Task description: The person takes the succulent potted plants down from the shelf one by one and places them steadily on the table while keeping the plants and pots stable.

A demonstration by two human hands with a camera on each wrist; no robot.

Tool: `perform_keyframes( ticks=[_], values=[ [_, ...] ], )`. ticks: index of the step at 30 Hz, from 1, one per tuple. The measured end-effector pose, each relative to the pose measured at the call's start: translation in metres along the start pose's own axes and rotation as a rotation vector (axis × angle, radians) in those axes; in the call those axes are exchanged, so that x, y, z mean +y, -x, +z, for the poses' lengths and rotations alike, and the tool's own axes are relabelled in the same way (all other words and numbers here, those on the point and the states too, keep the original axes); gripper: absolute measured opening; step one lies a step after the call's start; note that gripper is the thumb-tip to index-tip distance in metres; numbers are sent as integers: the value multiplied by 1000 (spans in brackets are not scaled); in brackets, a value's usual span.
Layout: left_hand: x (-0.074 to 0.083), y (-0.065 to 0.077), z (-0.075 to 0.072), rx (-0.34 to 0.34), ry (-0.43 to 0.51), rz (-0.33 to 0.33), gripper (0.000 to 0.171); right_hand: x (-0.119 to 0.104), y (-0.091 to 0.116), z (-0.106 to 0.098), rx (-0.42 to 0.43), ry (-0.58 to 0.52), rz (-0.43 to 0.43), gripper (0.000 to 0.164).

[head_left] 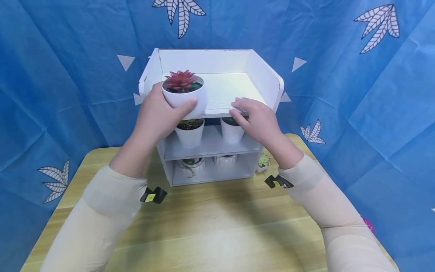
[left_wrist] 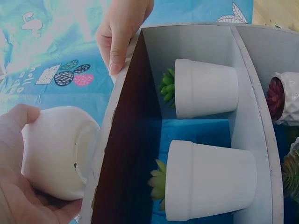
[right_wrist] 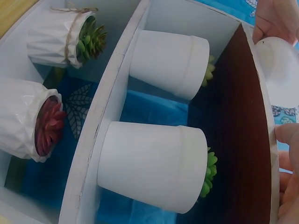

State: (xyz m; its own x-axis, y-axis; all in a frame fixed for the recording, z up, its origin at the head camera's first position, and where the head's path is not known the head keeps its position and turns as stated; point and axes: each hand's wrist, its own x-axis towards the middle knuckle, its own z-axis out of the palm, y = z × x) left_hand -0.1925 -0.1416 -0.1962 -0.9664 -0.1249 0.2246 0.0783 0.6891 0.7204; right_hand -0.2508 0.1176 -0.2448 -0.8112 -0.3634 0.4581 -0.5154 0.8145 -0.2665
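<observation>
Hanging behind it all: one blue cloth (head_left: 231, 22), printed with white leaves and triangles.
Counter (head_left: 210, 226): one, pale and wood-grained.
Shelf (head_left: 204, 61): one white unit, three levels, standing on the counter.
Hands: two; the left hand (head_left: 154, 115) has thumb and fingers curled round a round pot (head_left: 188, 101), while the right hand (head_left: 259, 118), fingers loosely extended, rests on the top level's front edge and grips nothing.
Round pot: one, white, with one red succulent (head_left: 181, 80), at the top level's front left; from here I can't tell whether its base touches.
Tapered pots (left_wrist: 205, 88): two, white, on the middle level, side by side but apart, each with green leaves.
Faceted pots (right_wrist: 18, 116): two, white, on the bottom level; the left one, tied with twine (right_wrist: 70, 33), has a green plant, the right a red one.
Small plant (head_left: 263, 163): one, just beside the shelf's right side.
</observation>
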Motion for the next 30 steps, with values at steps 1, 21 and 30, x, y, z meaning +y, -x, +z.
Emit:
perform_keyframes(
  ticks=[1, 21, 30],
  values=[
    [0, 1, -1, -1, 3, 3, 111, 0, 0, 0, -1, 0, 3, 48],
    [-12, 32, -16, -13, 27, 50, 108, -1, 3, -3, -4, -5, 3, 48],
    [-21, 47, -25, -16, 14, 87, 106, -1, 4, -3, -7, -2, 1, 48]
  ],
)
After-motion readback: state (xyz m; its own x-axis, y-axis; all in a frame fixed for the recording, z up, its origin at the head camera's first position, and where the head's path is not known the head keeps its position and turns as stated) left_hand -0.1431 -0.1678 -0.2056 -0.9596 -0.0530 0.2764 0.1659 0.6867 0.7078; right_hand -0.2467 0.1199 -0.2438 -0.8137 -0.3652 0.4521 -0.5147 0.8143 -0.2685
